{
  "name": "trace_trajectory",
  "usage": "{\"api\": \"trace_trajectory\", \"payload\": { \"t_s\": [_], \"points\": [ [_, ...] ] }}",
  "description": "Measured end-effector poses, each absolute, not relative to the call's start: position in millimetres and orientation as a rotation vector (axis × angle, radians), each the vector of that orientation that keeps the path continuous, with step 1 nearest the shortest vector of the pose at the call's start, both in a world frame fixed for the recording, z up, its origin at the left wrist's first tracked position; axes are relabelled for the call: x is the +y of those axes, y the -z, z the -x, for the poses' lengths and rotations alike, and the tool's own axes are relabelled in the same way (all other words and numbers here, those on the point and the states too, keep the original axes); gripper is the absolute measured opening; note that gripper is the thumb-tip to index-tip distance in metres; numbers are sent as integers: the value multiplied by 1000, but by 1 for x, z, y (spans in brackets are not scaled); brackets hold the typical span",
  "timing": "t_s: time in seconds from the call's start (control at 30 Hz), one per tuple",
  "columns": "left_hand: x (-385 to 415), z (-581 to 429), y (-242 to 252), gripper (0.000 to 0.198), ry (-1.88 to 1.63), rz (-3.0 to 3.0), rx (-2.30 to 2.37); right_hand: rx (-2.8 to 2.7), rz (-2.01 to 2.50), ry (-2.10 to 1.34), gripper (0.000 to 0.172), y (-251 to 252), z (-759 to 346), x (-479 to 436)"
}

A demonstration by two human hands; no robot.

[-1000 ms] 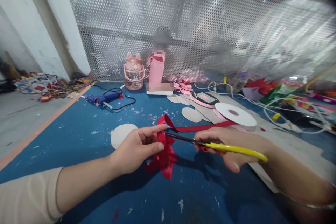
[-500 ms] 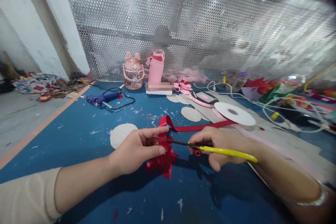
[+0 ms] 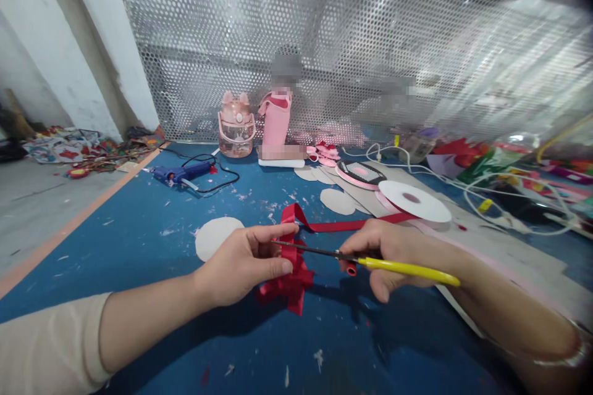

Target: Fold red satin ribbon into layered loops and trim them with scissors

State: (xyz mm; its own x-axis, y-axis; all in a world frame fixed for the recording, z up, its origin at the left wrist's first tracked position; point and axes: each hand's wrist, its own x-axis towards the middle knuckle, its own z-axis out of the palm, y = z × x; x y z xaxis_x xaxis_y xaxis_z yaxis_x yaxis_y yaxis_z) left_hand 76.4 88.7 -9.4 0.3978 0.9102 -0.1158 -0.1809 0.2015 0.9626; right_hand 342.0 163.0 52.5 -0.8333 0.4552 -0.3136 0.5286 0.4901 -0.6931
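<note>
My left hand [image 3: 252, 265] is closed on a red ribbon [image 3: 290, 252], pinching it between thumb and fingers. From there the ribbon loops up and runs right along the table to a white spool [image 3: 435, 205]. Several red ribbon pieces [image 3: 294, 296] lie bunched on the table just below my left fingers. In my right hand [image 3: 393, 244] I grip scissors with a yellow handle [image 3: 407, 269]. Their thin dark blades point left and reach across the ribbon at my left fingers. A small red rolled end [image 3: 351, 268] shows under my right fingers.
A white disc [image 3: 217, 236] lies beyond my left hand. Farther back are a blue glue gun [image 3: 185, 173] with its cord, a pink bottle [image 3: 236, 126], a pink pouch [image 3: 277, 120] and a pink-edged spool [image 3: 361, 174]. White cables [image 3: 445, 182] and coloured scraps fill the right; perforated metal [image 3: 208, 43] stands behind.
My right hand and the scissors have shifted slightly right. My left hand stays at nearly the same spot, still pinching the ribbon.
</note>
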Motion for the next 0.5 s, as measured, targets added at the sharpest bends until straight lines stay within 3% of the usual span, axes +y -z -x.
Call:
{"api": "trace_trajectory", "payload": {
  "t_s": [0.23,0.4,0.5],
  "points": [
    [88,-76,6,60,-915,-1028,832,2686,-945,1527,75,-54,-352,168],
    [89,-75,5,30,-995,-1076,945,2685,-944,1572,74,-55,-354,167],
    [90,-77,5,27,-987,-1064,1000,2696,-951,1559,75,-55,-353,166]
  ]
}}
